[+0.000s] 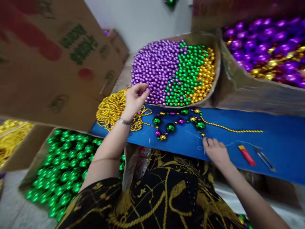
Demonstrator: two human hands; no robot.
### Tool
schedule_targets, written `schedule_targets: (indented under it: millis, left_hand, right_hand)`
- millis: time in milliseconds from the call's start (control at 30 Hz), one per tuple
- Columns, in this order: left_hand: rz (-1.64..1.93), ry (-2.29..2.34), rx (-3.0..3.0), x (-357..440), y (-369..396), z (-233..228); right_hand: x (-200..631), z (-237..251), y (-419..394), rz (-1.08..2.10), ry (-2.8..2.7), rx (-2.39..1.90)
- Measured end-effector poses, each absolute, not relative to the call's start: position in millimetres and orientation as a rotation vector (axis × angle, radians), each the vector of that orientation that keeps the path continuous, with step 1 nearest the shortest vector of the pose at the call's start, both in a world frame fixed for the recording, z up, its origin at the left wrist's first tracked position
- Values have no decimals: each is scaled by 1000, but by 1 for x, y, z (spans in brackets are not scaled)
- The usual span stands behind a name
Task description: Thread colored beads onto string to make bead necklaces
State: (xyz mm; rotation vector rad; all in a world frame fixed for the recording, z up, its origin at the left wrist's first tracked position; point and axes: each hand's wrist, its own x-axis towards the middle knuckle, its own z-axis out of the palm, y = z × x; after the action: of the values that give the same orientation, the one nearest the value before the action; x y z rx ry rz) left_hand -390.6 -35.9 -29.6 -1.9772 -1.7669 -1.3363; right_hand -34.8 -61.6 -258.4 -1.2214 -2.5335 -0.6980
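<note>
Head view, one seated person, two bare hands. Left hand (134, 98): fingers curled, tips at the near rim of one cardboard tray (215, 79) of small beads in three colour bands, purple, green and gold; whether it grips a bead, cannot tell. Right hand (215, 150): fingers pinched on a thin thread (194, 135) lying on the blue board (281, 149). One part-strung necklace (177, 122) between the hands, four large green balls visible. One pile of gold bead strings (111, 108). One red lighter (247, 155). One box of green balls (64, 165).
</note>
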Motion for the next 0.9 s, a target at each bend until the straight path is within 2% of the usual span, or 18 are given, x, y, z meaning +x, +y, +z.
schedule_targets:
  millis: [100,233,333,433,567,667,767,900]
  left_hand:
    - [-1216,-1638,-2084,-392,5,-12]
    - [-1007,-1504,-2188,-391,62,4]
    - [-1003,-1465,-2099,-397,77,20]
    - [-1092,-1472,-1960,-417,51,25]
    - [-1019,-1691,-1783,-452,-19,-21]
    - [-474,-1978,-1859,-469,-50,-75]
    - [58,-2066,-1910,-475,-53,-116]
    - [171,-2040,-1967,-478,-48,-137]
  right_hand:
    - [-37,-261,-57,-856,-2493,-1134]
    - [-31,-262,-54,-889,-2517,-1081]
    - [-20,-261,-55,-769,-2552,-1056]
    - [-12,-259,-61,-522,-2546,-982]
    - [-23,-254,-72,-196,-2400,-845]
    - [-44,-251,-76,-41,-2334,-746]
    - [-60,-249,-76,6,-2345,-668]
    - [-68,-249,-74,24,-2356,-622]
